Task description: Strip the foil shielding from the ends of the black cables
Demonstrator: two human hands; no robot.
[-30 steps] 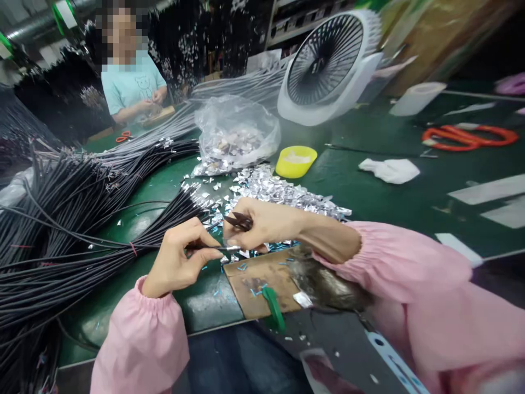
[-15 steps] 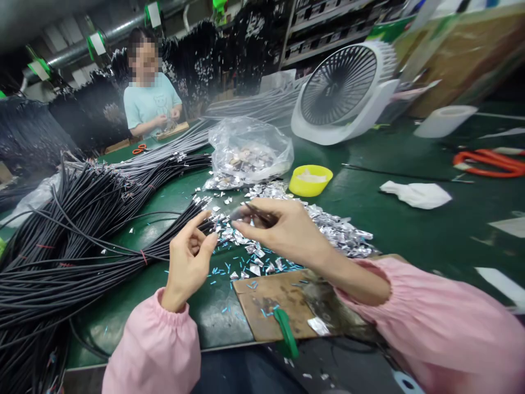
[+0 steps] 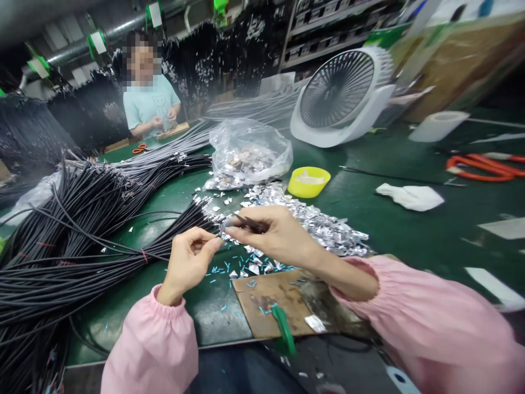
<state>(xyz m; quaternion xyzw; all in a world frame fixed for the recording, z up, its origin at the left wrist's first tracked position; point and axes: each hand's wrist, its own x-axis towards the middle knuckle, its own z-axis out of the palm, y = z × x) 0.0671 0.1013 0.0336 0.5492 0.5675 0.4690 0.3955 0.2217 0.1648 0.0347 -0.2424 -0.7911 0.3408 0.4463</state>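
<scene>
Cable end (image 3: 222,232) is pinched in left hand (image 3: 186,264) over bench (image 3: 217,320); dark cutters (image 3: 251,223) are gripped in right hand (image 3: 279,236). Wires could be nicked if cutters are tipped too close.

On the tabletop (image 3: 414,235), around the foil scraps (image 3: 328,226), sit cables (image 3: 102,268) at nine o'clock, a bag (image 3: 251,153) at eleven, a fan (image 3: 343,99) at twelve, scissors (image 3: 486,175) at two.

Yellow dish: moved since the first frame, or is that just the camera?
No. Judged against the white fan, the yellow dish hasn't shifted; it still sits in front of it. The whole view shifted.
</scene>
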